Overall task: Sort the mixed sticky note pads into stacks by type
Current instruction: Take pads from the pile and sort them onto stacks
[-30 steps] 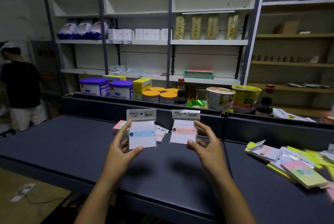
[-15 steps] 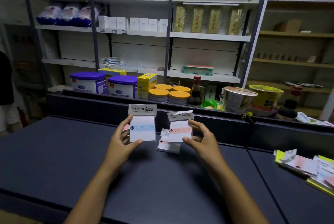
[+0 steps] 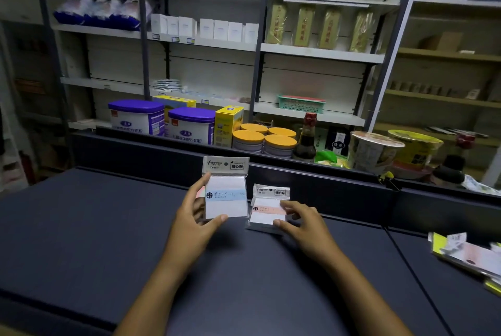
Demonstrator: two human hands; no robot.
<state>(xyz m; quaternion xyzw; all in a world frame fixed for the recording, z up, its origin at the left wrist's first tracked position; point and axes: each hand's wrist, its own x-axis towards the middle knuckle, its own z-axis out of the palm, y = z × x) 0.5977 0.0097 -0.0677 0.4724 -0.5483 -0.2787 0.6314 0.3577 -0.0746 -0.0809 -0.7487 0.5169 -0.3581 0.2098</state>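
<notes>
Head view: left hand point(image 3: 195, 223) holds blue-band pad point(image 3: 225, 197) upright; right hand point(image 3: 303, 223) pinches pink-band pad point(image 3: 267, 209) low.

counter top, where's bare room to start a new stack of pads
Bare: the dark counter left of the left hand, and the near strip between both forearms. Crowded: the loose pad pile at the right edge, and under the right hand.

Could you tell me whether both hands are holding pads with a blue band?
No, the left hand holds a blue-banded pad, but the right hand's pad has a pink band.
</notes>
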